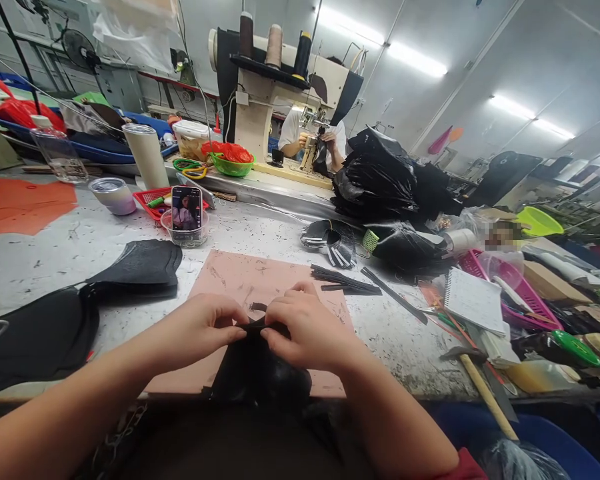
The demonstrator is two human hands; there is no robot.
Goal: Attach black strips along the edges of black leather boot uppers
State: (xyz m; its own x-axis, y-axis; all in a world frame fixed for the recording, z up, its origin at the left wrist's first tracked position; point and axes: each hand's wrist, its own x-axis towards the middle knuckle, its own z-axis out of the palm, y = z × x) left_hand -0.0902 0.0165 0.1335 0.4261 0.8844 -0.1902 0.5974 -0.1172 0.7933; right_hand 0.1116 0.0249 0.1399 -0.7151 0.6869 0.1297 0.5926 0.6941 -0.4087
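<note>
A glossy black piece (280,383) sits nearest my camera; I see left hand (197,331) and right hand (307,328) pinching its edge.

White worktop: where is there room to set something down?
Bare but for specks: between the phone and black coil, and between the pink mat and hammer. Crowded: around the notebook and magenta basket, and where the left hand and right hand hold the black piece.

Head view, forward, downward (worktable (260,230) close)

Left fingers (231,309) and right fingers (281,312) pinching black piece (260,373), pink mat (230,272) beneath, phone (187,212)
</note>
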